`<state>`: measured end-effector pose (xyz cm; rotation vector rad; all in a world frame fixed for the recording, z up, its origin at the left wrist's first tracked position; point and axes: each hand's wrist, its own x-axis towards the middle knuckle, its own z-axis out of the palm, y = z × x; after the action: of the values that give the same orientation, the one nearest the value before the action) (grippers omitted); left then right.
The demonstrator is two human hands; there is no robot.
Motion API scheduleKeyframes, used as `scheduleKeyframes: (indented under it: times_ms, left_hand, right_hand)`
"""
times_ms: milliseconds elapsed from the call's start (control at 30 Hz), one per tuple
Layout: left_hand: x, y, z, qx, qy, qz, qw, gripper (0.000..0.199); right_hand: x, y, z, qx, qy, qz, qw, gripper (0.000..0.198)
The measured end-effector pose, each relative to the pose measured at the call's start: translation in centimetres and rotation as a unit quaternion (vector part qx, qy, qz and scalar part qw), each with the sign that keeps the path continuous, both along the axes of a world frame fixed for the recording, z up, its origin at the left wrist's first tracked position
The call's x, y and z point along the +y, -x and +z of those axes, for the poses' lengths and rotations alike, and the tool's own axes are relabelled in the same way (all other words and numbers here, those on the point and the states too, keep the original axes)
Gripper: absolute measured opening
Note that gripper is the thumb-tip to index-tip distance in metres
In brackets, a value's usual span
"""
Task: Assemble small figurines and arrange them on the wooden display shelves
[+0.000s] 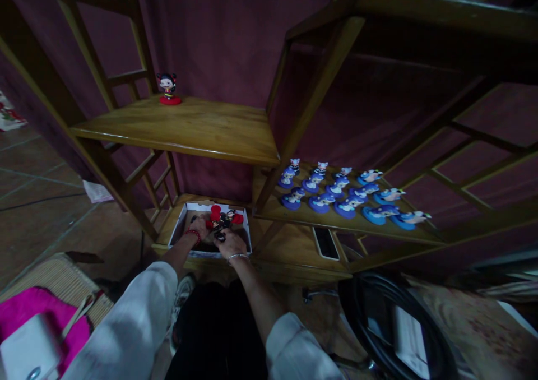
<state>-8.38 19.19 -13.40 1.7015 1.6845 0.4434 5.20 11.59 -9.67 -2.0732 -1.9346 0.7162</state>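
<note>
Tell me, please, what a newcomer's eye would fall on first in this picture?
Probably the rows of small blue-based figurines on the right wooden shelf. Next, a lone red-based figurine at the back of the upper left shelf. Low down, both hands, left hand and right hand, reach into a white cardboard box of red-based figurines.

Both hands sit in the white box (247,231) on the bottom shelf; dim light, everything small. Left hand (200,227) and right hand (229,243) fingertips buried among the red-based figurines (222,218), so grip can't be told. Number of figurines in the box unclear, they blur together. Box floor hidden by hands and shadow. Blue figurines (336,192) too small to read detail. Flat dark item (325,243) under that shelf partly covered by the board. Pink bag (29,313) cut by the left edge. Black round object (378,324) cut by the bottom edge.
</note>
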Motion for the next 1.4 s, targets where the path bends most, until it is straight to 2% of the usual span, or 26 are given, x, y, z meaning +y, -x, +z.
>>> scheduleKeyframes:
  times_ms: [200,367,467,600,733,800,933,967,1100,1267,1400]
  left_hand:
    - [-1.1,0.4,1.5,-0.04,-0.007,0.001,0.999,0.034]
    - [-2.0,0.3,1.8,-0.141,0.01,0.02,0.99,0.035]
    - [-2.8,-0.3,2.0,-0.23,0.035,0.042,0.972,0.03]
    - [-4.4,-1.2,2.9,-0.364,0.06,0.082,0.926,0.024]
    - [-6.2,-1.4,4.1,-0.476,0.053,0.113,0.87,0.021]
    - [-7.1,-1.2,4.7,-0.534,0.058,0.127,0.834,0.021]
    - [-8.6,-0.8,5.6,-0.642,0.089,0.163,0.744,0.012]
    - [-8.9,-0.8,5.8,-0.655,0.098,0.17,0.73,0.01]
    - [-10.4,-0.7,6.4,-0.682,0.117,0.18,0.699,0.009]
    - [-12.4,-1.2,6.9,-0.688,0.086,0.159,0.703,0.011]
    - [-13.9,-1.7,7.6,-0.735,0.09,0.14,0.657,0.015]
  right_hand:
    - [0.3,-0.2,0.0,0.059,-0.003,-0.03,0.998,0.033]
    - [0.8,-0.6,0.1,0.096,-0.014,-0.071,0.993,0.033]
    - [0.8,-0.9,0.2,0.107,-0.023,-0.082,0.991,0.031]
    - [0.7,-1.1,0.3,0.151,-0.038,-0.112,0.981,0.032]
    - [0.8,-0.9,0.5,0.193,-0.048,-0.151,0.968,0.036]
    - [0.8,-0.7,0.8,0.205,-0.056,-0.154,0.965,0.038]
    - [0.3,-0.3,2.0,0.232,-0.082,-0.154,0.957,0.039]
    - [0.1,-0.1,2.3,0.242,-0.092,-0.153,0.954,0.039]
    - [-0.8,0.4,3.6,0.303,-0.131,-0.144,0.933,0.039]
    - [-1.8,0.9,5.4,0.32,-0.149,-0.119,0.928,0.037]
    - [-2.7,1.0,7.0,0.34,-0.149,-0.092,0.924,0.036]
